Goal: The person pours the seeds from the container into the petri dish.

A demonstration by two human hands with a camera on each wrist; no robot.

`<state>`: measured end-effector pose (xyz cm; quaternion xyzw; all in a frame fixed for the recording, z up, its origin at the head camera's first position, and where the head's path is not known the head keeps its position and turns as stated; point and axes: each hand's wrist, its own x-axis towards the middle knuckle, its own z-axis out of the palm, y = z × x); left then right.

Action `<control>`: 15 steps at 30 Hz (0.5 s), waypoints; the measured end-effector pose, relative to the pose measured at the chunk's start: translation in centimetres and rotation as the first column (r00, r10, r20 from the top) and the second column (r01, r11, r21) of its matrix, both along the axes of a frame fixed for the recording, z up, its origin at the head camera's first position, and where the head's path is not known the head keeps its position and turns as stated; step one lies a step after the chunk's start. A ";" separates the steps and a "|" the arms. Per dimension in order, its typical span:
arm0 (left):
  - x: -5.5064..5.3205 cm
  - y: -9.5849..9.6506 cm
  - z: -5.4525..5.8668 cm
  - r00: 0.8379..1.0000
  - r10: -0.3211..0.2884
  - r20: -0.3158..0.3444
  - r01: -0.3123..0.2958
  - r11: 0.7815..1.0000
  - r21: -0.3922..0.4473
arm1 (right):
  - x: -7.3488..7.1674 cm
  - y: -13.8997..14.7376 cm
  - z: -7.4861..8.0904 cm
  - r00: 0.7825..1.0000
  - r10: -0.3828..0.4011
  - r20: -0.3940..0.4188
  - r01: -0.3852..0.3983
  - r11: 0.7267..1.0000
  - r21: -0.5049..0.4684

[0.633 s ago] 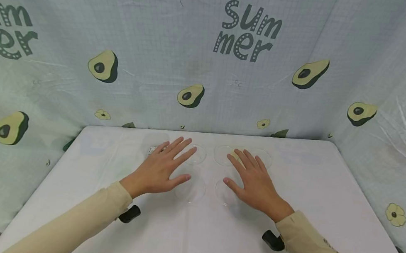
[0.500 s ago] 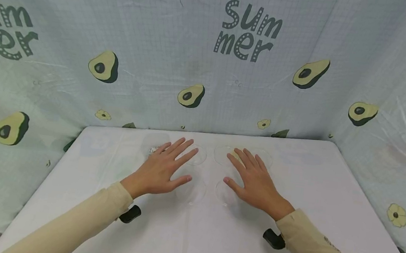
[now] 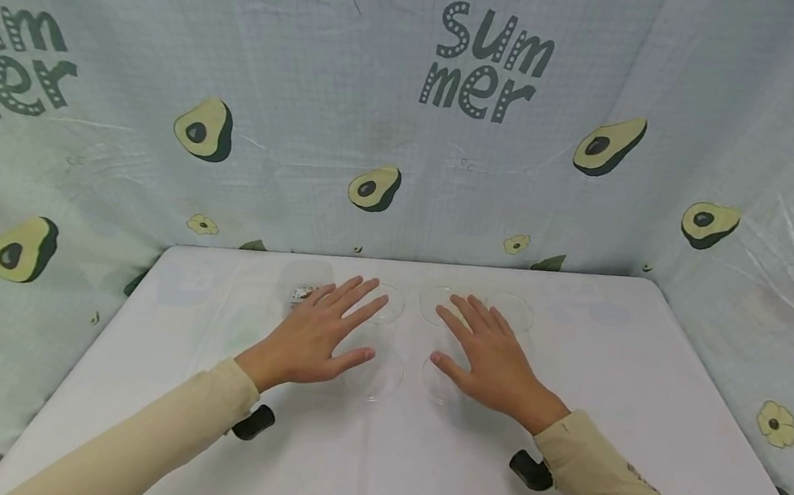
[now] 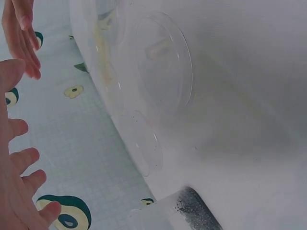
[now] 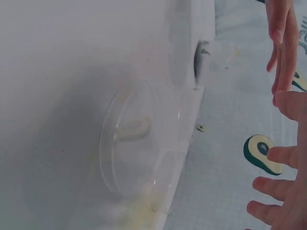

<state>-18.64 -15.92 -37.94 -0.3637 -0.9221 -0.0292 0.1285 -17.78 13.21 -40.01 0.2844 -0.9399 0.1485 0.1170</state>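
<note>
My left hand (image 3: 309, 340) hovers over the table with its fingers spread, holding nothing. Beneath and beyond its fingertips are round clear shallow dishes; one dish (image 3: 377, 376) lies near the thumb and another (image 3: 390, 304) farther back. My right hand (image 3: 494, 365), likewise spread and holding nothing, partly covers more clear dishes, including a near dish (image 3: 436, 383) and a back one (image 3: 513, 310). Up close in the left wrist view, one dish (image 4: 165, 62) shows its raised rim. Behind my left fingers stands a clear container (image 4: 158, 211) with dark speckled grains (image 4: 194, 211) in it.
A white-covered table (image 3: 371, 473) spans the workspace. Behind it hangs a pale curtain (image 3: 295, 105) printed with avocados and lettering, which also closes in both sides. Black devices are strapped at both wrists, the left one (image 3: 254, 422) and the right one (image 3: 531, 470).
My right hand has shifted slightly left, and the left fingertips sit a little lower. Both hands stay spread, and the dishes have not moved.
</note>
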 end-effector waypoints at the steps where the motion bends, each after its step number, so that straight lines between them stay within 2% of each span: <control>1: 0.0 0.0 -0.1 1.000 -0.001 0.003 0.001 1.000 0.000 | 0.0 0.0 -0.1 1.000 -0.001 0.003 0.001 1.000 0.004; 8: 0.0 -0.2 -0.5 1.000 0.002 0.010 -0.002 1.000 -0.011 | 0.0 -0.2 -0.7 1.000 -0.004 -0.003 0.004 1.000 0.029; 15: -0.1 0.1 -0.7 1.000 -0.025 -0.003 0.025 1.000 0.009 | 0.0 -0.4 -0.7 1.000 0.003 -0.023 -0.002 0.999 0.038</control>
